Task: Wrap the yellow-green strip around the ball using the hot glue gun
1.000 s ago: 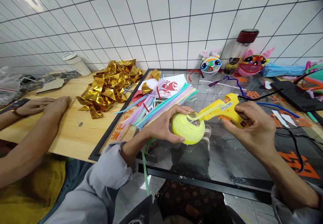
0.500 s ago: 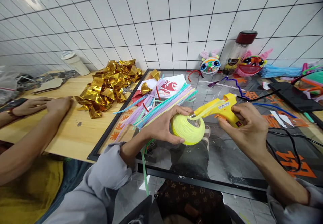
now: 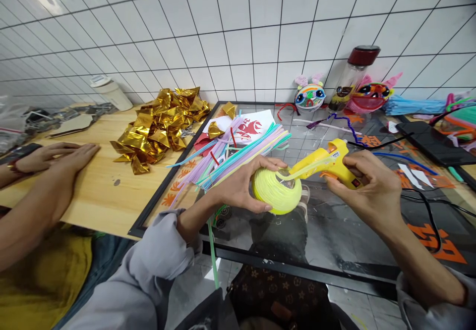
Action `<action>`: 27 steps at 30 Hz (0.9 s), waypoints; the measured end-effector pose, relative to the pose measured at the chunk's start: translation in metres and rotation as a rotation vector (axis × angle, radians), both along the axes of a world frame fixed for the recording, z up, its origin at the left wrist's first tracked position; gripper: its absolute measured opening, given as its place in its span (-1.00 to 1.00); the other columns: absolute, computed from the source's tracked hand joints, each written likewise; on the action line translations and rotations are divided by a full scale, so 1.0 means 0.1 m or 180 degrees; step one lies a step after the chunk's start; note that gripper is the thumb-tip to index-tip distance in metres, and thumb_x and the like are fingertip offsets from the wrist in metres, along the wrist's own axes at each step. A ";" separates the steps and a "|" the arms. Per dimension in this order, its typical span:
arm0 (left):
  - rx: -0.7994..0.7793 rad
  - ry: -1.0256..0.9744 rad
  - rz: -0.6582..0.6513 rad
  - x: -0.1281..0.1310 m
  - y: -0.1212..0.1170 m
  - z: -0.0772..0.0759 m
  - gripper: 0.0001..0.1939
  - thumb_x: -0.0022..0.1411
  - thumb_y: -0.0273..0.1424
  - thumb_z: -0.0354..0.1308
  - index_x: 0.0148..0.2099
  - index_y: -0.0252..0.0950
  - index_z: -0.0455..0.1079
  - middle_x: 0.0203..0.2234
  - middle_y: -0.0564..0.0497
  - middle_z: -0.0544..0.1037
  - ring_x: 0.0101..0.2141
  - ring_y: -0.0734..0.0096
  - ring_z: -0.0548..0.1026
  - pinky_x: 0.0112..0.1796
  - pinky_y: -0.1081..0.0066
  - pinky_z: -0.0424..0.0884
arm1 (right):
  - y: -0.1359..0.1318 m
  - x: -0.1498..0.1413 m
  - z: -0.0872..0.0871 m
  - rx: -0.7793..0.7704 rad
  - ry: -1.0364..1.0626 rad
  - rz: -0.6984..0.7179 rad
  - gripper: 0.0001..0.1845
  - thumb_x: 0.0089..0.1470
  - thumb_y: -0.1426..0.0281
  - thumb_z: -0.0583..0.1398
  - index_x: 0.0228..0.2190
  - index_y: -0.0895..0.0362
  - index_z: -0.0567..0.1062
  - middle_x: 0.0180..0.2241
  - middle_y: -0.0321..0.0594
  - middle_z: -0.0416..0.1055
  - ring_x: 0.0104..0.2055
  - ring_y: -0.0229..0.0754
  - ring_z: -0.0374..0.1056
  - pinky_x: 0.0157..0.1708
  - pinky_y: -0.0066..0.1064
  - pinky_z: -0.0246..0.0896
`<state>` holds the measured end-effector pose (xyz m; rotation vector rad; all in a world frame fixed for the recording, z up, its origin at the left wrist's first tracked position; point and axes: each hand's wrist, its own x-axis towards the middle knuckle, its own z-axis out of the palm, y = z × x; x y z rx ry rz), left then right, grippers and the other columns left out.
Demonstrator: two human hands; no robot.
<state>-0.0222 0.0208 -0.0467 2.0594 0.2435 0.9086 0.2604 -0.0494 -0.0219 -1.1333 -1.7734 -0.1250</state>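
My left hand (image 3: 240,186) is wrapped round a yellow bowl-shaped shell (image 3: 275,193) wound from fuzzy pipe cleaner, held above the glass table (image 3: 334,241). A loose yellow strand runs from its rim up to my right hand (image 3: 368,186). That hand grips a yellow hot glue gun (image 3: 329,161), whose nozzle points down-left and sits at the shell's upper rim. Its black cord trails off to the right.
A bundle of pastel pipe cleaners (image 3: 238,151) lies just behind my left hand. Gold foil pieces (image 3: 159,124) are heaped on the wooden table (image 3: 92,191), where another person's hands (image 3: 55,156) rest. Craft masks (image 3: 310,94), a bottle (image 3: 351,75) and a dark tablet (image 3: 435,141) stand farther back.
The glue gun's nozzle has come slightly lower and closer to the shell's rim. The other person's hands have slid a little to the left.
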 end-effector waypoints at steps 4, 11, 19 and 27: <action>0.0007 -0.0011 -0.0020 0.00 0.00 0.01 -0.24 -0.08 -0.29 0.51 0.14 -0.15 0.27 0.19 -0.21 0.45 0.25 -0.03 0.43 0.26 -0.10 0.29 | 0.00 0.00 0.00 -0.0108 0.0082 -0.0007 -0.81 0.05 0.39 0.35 -0.31 0.05 0.45 -0.37 -0.27 0.38 -0.38 -0.20 0.33 -0.45 -0.37 0.23; -0.0049 -0.0035 -0.0067 0.00 0.01 -0.01 -0.22 -0.11 -0.31 0.53 0.14 -0.14 0.27 0.19 -0.20 0.44 0.24 -0.06 0.43 0.24 -0.11 0.29 | 0.06 -0.01 -0.07 -0.0993 0.0727 -0.0557 -0.74 -0.08 0.19 0.33 -0.38 0.07 0.49 -0.41 -0.26 0.39 -0.42 -0.18 0.32 -0.45 -0.34 0.20; -0.0022 -0.0014 -0.0123 0.01 -0.01 0.03 -0.25 -0.06 -0.34 0.51 0.14 -0.14 0.24 0.18 -0.21 0.42 0.22 -0.04 0.44 0.22 -0.09 0.30 | 0.21 0.28 -0.13 -0.2156 -0.0514 -0.1568 -0.69 -0.08 0.11 0.24 -0.45 0.11 0.50 -0.42 -0.14 0.41 -0.38 -0.04 0.37 -0.38 -0.27 0.16; -0.0013 -0.0085 -0.0199 0.02 0.00 0.04 -0.28 -0.04 -0.34 0.49 0.13 -0.13 0.26 0.18 -0.19 0.43 0.22 -0.06 0.44 0.20 -0.10 0.31 | 0.18 0.32 -0.29 -0.1620 -0.1693 -0.1093 -0.61 0.16 0.04 0.20 -0.42 0.11 0.55 -0.47 -0.17 0.43 -0.45 -0.10 0.33 -0.45 -0.34 -0.01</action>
